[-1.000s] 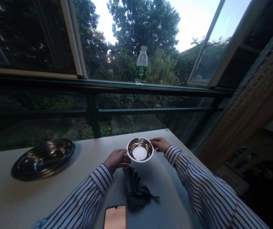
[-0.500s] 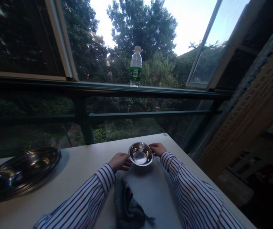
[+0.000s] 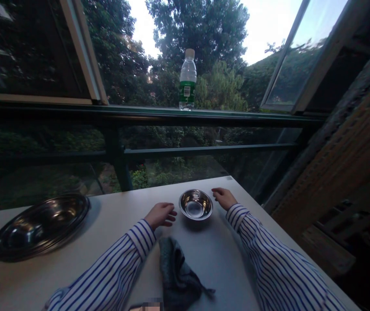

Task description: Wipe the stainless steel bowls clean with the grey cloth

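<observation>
A small steel bowl (image 3: 195, 204) stands upright on the white table (image 3: 84, 255). My left hand (image 3: 162, 214) rests just left of it, fingers loosely curled and apart from the rim, holding nothing. My right hand (image 3: 223, 198) lies just right of the bowl, fingers stretched toward it, a small gap between them and the rim. Both arms wear blue-and-white striped sleeves. A dark grey cloth (image 3: 177, 276) lies crumpled on the table between my forearms.
A stack of larger dark steel dishes (image 3: 40, 225) sits at the table's left. A water bottle (image 3: 187, 80) with a green label stands on the window rail (image 3: 139, 115). A phone's edge (image 3: 147, 306) shows at the bottom. The table's right edge drops off by a wooden panel.
The small bowl was held tilted between both hands, then set down flat on the table. Both hands have let go and drawn slightly away from its rim.
</observation>
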{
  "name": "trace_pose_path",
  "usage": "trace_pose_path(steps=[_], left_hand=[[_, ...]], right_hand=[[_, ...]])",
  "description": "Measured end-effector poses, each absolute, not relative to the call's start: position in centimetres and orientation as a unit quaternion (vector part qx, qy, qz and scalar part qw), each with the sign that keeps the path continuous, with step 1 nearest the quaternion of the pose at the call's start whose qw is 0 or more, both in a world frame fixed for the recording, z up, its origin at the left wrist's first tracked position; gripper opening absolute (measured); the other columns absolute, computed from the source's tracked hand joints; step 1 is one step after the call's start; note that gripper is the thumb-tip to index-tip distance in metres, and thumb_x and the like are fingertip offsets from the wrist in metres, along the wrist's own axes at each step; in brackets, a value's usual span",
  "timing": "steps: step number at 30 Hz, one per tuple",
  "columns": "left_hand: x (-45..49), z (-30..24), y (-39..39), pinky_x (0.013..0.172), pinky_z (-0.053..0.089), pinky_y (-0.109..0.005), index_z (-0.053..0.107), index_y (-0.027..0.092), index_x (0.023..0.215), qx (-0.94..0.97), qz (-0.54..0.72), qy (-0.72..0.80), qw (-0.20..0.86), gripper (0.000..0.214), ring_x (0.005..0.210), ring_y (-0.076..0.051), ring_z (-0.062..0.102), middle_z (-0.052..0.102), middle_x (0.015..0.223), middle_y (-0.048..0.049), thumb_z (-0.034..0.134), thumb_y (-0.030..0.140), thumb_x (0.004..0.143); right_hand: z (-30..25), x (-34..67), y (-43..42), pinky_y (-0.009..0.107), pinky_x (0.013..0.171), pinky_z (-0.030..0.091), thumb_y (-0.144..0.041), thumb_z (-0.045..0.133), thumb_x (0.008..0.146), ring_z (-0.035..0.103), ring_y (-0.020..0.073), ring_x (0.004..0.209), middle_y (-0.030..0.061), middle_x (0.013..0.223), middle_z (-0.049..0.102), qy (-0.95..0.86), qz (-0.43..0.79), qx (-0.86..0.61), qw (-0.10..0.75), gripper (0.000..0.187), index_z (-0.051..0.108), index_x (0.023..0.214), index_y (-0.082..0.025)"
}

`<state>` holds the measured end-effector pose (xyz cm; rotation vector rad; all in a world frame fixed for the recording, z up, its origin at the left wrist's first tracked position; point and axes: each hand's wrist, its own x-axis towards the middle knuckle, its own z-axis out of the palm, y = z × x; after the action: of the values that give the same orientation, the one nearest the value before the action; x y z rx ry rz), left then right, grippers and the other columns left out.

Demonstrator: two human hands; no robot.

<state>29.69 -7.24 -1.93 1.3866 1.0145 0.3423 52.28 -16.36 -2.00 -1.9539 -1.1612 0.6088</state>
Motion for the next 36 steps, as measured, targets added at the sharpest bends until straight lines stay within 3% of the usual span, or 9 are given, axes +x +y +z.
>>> trace_pose_path(steps=[5, 8, 13, 20, 27, 31, 36], left_hand=[[25.6, -1.9, -8.4, 0.043, 0.038, -0.021, 0.062, 0.013, 0.071, 0.644, 0.168, 0.441, 0.602, 0.017, 0.050, -0.012, 0.052, 0.059, 0.059, -0.0015, 0.058, 0.029, 0.066], [23.6, -2.7, -9.8, 0.041, 0.036, -0.021, 0.062, 0.012, 0.071, 0.648, 0.160, 0.436, 0.604, 0.020, 0.047, -0.012, 0.052, 0.055, 0.054, 0.0002, 0.060, 0.030, 0.065], [22.9, -4.4, -12.0, 0.043, 0.040, -0.022, 0.052, 0.007, 0.107, 0.608, 0.156, 0.439, 0.643, 0.045, 0.042, -0.010, 0.051, 0.055, 0.054, 0.0014, 0.059, 0.030, 0.069], [23.6, -4.6, -13.0, 0.058, 0.048, -0.025, 0.050, 0.007, 0.108, 0.543, 0.186, 0.436, 0.693, 0.040, 0.059, -0.012, 0.060, 0.063, 0.075, -0.0072, 0.056, 0.023, 0.072], [22.7, -3.9, -12.5, 0.059, 0.048, -0.026, 0.048, 0.004, 0.109, 0.521, 0.198, 0.446, 0.701, 0.037, 0.056, -0.011, 0.060, 0.064, 0.076, -0.0096, 0.052, 0.017, 0.074], [20.7, -3.5, -12.2, 0.060, 0.048, -0.026, 0.049, 0.005, 0.106, 0.528, 0.213, 0.453, 0.685, 0.034, 0.060, -0.013, 0.060, 0.063, 0.081, -0.0117, 0.051, 0.015, 0.073], [17.3, -3.1, -12.1, 0.056, 0.046, -0.024, 0.057, 0.011, 0.091, 0.555, 0.252, 0.451, 0.651, 0.024, 0.060, -0.012, 0.059, 0.062, 0.076, -0.0066, 0.056, 0.020, 0.069]], right_hand=[[-1.0, 49.0, -20.3, 0.029, 0.064, 0.046, -0.032, 0.049, 0.079, 0.057, 0.0155, 0.068, 0.0049, 0.076, 0.063, -0.519, 0.257, -0.724, 0.375, 0.030, 0.060, 0.100, -0.013], [-1.6, 45.3, -22.5, 0.028, 0.070, 0.045, -0.036, 0.058, 0.072, 0.058, 0.0159, 0.074, 0.0055, 0.087, 0.064, -0.570, 0.287, -0.685, 0.351, 0.040, 0.057, 0.107, -0.017], [-4.2, 41.0, -23.3, 0.033, 0.072, 0.046, -0.038, 0.059, 0.071, 0.057, 0.0193, 0.085, 0.0142, 0.110, 0.057, -0.611, 0.344, -0.651, 0.291, 0.065, 0.038, 0.127, -0.015], [-5.4, 40.0, -20.8, 0.033, 0.078, 0.047, -0.021, 0.052, 0.074, 0.059, 0.0170, 0.086, 0.0120, 0.105, 0.060, -0.592, 0.357, -0.631, 0.352, 0.042, 0.049, 0.116, -0.013], [-4.4, 39.5, -18.6, 0.033, 0.082, 0.046, -0.009, 0.049, 0.070, 0.059, 0.0169, 0.090, 0.0092, 0.097, 0.064, -0.581, 0.311, -0.657, 0.365, 0.034, 0.057, 0.103, -0.013], [-3.5, 39.2, -19.0, 0.032, 0.079, 0.047, -0.013, 0.052, 0.070, 0.060, 0.0181, 0.085, 0.0100, 0.093, 0.064, -0.584, 0.278, -0.675, 0.356, 0.029, 0.060, 0.098, -0.011], [-2.0, 38.8, -20.3, 0.036, 0.083, 0.043, -0.022, 0.051, 0.074, 0.057, 0.0209, 0.092, 0.0110, 0.099, 0.062, -0.587, 0.205, -0.699, 0.353, 0.033, 0.058, 0.104, -0.011]])
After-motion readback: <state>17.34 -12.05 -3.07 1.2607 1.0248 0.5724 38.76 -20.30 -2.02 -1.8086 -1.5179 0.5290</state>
